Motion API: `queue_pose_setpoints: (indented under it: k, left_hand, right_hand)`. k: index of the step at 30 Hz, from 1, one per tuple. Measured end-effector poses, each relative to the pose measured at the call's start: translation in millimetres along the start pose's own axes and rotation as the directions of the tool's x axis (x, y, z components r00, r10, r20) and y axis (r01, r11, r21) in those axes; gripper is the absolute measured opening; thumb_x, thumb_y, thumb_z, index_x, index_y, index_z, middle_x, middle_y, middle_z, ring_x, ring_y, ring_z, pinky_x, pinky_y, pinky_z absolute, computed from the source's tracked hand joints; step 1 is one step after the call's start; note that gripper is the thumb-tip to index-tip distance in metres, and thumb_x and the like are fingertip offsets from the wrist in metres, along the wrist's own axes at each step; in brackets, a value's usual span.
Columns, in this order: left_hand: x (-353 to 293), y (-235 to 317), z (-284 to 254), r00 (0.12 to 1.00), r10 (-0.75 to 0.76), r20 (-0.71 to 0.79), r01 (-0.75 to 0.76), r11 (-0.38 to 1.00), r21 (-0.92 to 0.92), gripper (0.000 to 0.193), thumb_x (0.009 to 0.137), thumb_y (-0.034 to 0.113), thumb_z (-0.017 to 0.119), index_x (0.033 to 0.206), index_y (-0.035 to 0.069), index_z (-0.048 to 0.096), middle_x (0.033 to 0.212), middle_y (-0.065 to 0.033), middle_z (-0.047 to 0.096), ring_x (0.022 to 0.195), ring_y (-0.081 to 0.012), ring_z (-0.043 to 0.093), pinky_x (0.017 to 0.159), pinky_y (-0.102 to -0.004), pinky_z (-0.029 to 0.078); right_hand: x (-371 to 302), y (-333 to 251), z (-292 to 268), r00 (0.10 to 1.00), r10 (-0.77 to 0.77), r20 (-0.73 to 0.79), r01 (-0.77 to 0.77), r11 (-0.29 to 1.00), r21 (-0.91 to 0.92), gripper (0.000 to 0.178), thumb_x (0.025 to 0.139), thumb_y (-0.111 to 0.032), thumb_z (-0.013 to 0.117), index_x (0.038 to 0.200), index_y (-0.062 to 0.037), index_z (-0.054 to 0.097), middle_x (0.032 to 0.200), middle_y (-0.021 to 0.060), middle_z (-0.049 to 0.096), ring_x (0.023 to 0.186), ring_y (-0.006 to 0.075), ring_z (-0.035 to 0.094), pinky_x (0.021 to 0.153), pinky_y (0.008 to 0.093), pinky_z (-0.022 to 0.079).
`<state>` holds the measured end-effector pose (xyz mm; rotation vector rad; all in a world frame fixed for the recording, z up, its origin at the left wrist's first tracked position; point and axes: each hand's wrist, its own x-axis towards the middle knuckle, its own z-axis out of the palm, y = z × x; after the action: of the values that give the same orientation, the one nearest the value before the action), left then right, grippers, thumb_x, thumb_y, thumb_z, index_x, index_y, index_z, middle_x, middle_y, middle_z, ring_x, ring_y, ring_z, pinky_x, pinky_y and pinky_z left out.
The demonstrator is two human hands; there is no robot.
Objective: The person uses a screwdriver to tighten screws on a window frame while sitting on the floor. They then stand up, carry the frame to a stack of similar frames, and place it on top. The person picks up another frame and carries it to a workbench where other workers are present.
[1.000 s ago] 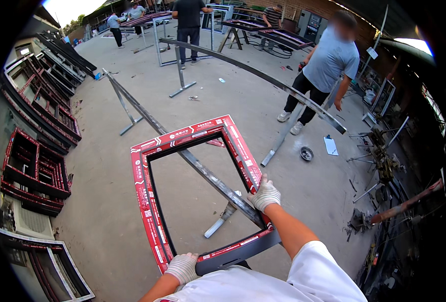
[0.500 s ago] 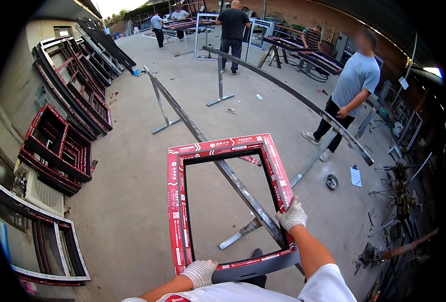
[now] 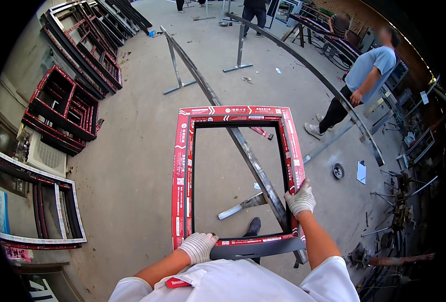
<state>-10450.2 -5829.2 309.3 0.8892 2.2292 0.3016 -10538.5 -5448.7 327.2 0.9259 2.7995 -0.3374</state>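
Observation:
A rectangular window frame (image 3: 183, 151), dark metal covered in red printed film, is held in front of me above a long steel rail. My left hand (image 3: 198, 247), in a white striped glove, is closed on its near left corner. On the right side member, close to the near corner, my gloved right hand (image 3: 301, 200) grips the frame. Through the opening I see the steel rail (image 3: 255, 168) running diagonally, its foot bar (image 3: 240, 205) and my dark shoe (image 3: 253, 226). Whether the frame touches the rail is unclear.
A second long rail (image 3: 308, 68) stands on legs to the right, with a person (image 3: 371, 70) beside it. Red-filmed frames (image 3: 62, 108) lean along the left wall. A round dish (image 3: 338, 171) and clipboard (image 3: 361, 172) lie on the floor; metal stands (image 3: 401, 196) crowd the right.
The view has tilted down, so the far people slip toward the top edge. The window frame now looks more upright, both hands still on it. The person at right leans more.

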Motion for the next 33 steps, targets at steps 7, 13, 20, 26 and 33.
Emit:
queue_pose_setpoints:
  k: [7,13,20,26,33]
  left_hand:
    - [-4.7,11.9,-20.2,0.994,-0.048,0.099,0.050,0.999,-0.019,0.077,0.079,0.050,0.079,0.135,0.001,0.059,0.124,-0.0219,0.067,0.117,-0.0363,0.067,0.100,-0.0459,0.053]
    - [5.5,17.6,-20.4,0.994,-0.053,0.101,0.057,0.998,-0.040,0.074,0.080,0.047,0.078,0.134,0.000,0.060,0.123,-0.0226,0.067,0.117,-0.0374,0.066,0.100,-0.0457,0.053]
    - [18.1,30.8,-28.9,0.992,-0.063,0.107,0.073,0.993,-0.095,0.073,0.081,0.045,0.076,0.135,-0.001,0.058,0.123,-0.0235,0.067,0.117,-0.0384,0.066,0.099,-0.0462,0.054]
    - [21.6,29.3,-27.9,0.991,-0.058,0.122,0.068,0.995,-0.079,0.070,0.084,0.040,0.074,0.137,-0.001,0.057,0.125,-0.0241,0.066,0.117,-0.0389,0.066,0.099,-0.0465,0.054]
    - [26.6,26.4,-21.0,0.989,-0.056,0.137,0.070,0.992,-0.105,0.069,0.085,0.039,0.072,0.138,-0.002,0.055,0.124,-0.0249,0.065,0.116,-0.0404,0.066,0.097,-0.0474,0.054]
  right_hand:
    - [2.0,8.1,0.3,1.000,-0.021,-0.015,0.021,1.000,0.016,0.111,0.074,-0.041,0.078,0.161,0.0000,0.022,0.130,0.0261,0.059,0.111,0.0412,0.068,0.097,0.0479,0.056]
    - [23.6,1.1,-10.7,0.997,-0.036,0.070,0.035,0.999,0.020,0.111,0.073,-0.041,0.080,0.159,-0.0015,0.022,0.130,0.0277,0.059,0.114,0.0417,0.067,0.099,0.0478,0.055]
    - [49.0,-6.7,-18.0,0.994,-0.082,0.076,0.082,0.997,-0.002,0.112,0.073,-0.043,0.080,0.159,-0.0027,0.022,0.131,0.0280,0.060,0.116,0.0410,0.067,0.099,0.0472,0.056]
    - [50.1,-4.0,-14.6,0.995,-0.081,0.054,0.081,0.997,0.000,0.117,0.072,-0.044,0.080,0.162,-0.0002,0.020,0.134,0.0274,0.058,0.115,0.0401,0.067,0.097,0.0461,0.056]
    - [46.0,-4.4,-17.4,0.996,-0.075,0.044,0.075,0.997,0.002,0.112,0.073,-0.042,0.080,0.160,0.0004,0.023,0.134,0.0268,0.058,0.115,0.0399,0.068,0.097,0.0461,0.056]
